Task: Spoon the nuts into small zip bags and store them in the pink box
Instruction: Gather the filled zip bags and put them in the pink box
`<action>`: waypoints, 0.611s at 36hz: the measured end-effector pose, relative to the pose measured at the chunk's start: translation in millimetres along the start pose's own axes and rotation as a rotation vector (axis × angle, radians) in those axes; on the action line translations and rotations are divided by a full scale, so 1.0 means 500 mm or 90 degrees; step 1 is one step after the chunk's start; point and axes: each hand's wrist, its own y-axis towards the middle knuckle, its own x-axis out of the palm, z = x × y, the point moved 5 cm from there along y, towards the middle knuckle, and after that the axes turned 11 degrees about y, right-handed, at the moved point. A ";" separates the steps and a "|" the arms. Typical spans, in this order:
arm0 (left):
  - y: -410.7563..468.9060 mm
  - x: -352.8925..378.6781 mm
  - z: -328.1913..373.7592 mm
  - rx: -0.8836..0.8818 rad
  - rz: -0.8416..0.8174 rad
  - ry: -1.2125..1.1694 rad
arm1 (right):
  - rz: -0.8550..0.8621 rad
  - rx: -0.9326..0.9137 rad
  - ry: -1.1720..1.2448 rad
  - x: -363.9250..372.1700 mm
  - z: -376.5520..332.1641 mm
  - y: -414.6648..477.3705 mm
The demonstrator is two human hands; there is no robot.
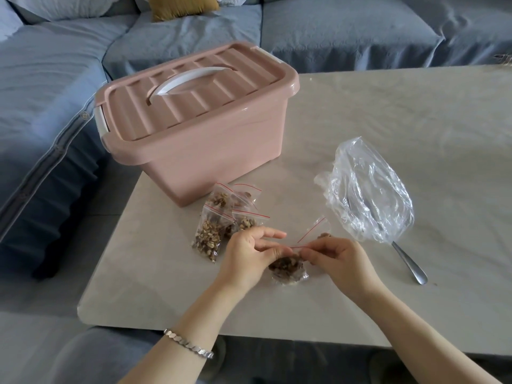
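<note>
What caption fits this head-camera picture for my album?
Left hand and right hand pinch a nut-filled zip bag near the lidded pink box.

1. The box stands on the bench, far left.
2. Just before the box lie filled bags.
3. A small bag sits nearer, right of them.
4. Further right, the big bag covers one end of the spoon.
5. The sofa runs behind and left.

Pale marble-look table – blue sofa behind, mustard cushion on it
</note>
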 end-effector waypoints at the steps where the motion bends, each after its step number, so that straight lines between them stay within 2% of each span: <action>1: -0.001 -0.001 0.000 0.000 -0.004 0.002 | -0.001 -0.004 0.004 0.001 -0.002 0.000; 6: -0.002 0.001 0.006 0.023 -0.008 0.039 | 0.002 -0.050 0.007 0.001 -0.006 -0.002; 12: -0.002 0.019 0.021 0.095 -0.063 0.099 | 0.026 -0.122 -0.086 -0.001 -0.008 -0.011; 17: 0.001 0.020 0.044 0.203 -0.085 0.254 | 0.040 -0.162 -0.115 -0.004 -0.009 -0.015; 22: -0.009 0.018 0.069 0.333 -0.008 0.411 | 0.056 -0.202 -0.128 -0.004 -0.016 -0.019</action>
